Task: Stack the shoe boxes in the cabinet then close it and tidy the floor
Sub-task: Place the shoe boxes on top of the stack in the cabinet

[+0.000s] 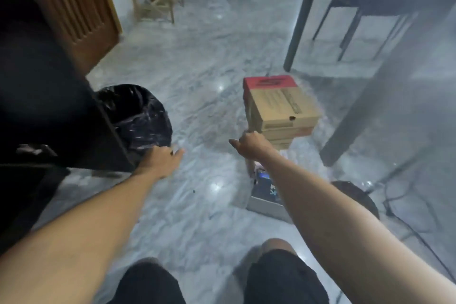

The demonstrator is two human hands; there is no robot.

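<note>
Shoe boxes [280,108] stand stacked on the floor [197,81], well right of the open cabinet [49,106]; none is shelved yet. Right hand [249,143] touches the stack's near corner, grip indeterminate; left hand [160,159], open and empty, reaches beside the bin bag [138,113].

A single wide-angle view looks from the person's head, forward and steeply down at the marble floor [197,96]. Both outstretched forearms and the knees fill the near lower frame. The stacked shoe boxes [281,108] sit mid-frame within arm's reach, and the dark cabinet [44,106] crowds the left edge. Far furniture bends toward the top edge.
</note>
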